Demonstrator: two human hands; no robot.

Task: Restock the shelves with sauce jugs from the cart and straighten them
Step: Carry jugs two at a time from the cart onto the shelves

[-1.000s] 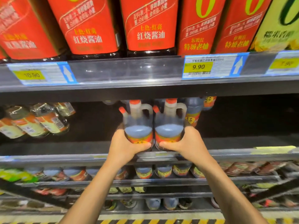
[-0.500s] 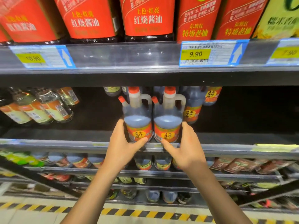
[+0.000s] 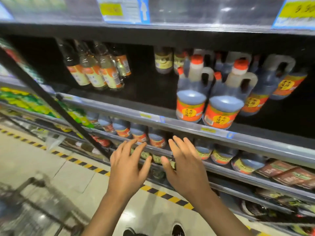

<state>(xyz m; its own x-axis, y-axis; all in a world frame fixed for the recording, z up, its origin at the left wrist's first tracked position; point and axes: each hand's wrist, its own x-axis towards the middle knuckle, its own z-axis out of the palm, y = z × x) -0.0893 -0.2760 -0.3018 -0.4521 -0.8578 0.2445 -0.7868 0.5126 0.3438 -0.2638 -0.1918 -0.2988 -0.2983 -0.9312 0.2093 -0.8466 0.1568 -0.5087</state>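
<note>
Where the view begins, nearest the camera, two dark shoes (image 3: 178, 229) stand on a pale tiled floor (image 3: 34, 160) edged with yellow-and-black striped tape (image 3: 160, 193); a blurred cart (image 3: 32, 206) sits at lower left.
Left hand (image 3: 127, 167): fingers spread wide and straight, holding nothing, raised in front of the lower shelf rails.
Right hand (image 3: 185, 169): likewise spread wide, holding nothing, just beside the left hand, apart from it.
Lower shelf (image 3: 255, 174): a row of small dark bottles (image 3: 138, 132) with orange labels, brown packets (image 3: 286, 174) to the right.
Middle shelf (image 3: 119, 109): two sauce jugs (image 3: 219, 106) with orange caps and orange labels, upright, side by side at the front edge, well above the hands and untouched; further jugs (image 3: 272, 82) behind them, to the right. To the left, clear bottles (image 3: 95, 70) with orange labels.
Upper shelf rail: price tags (image 3: 124, 10), blurred.
</note>
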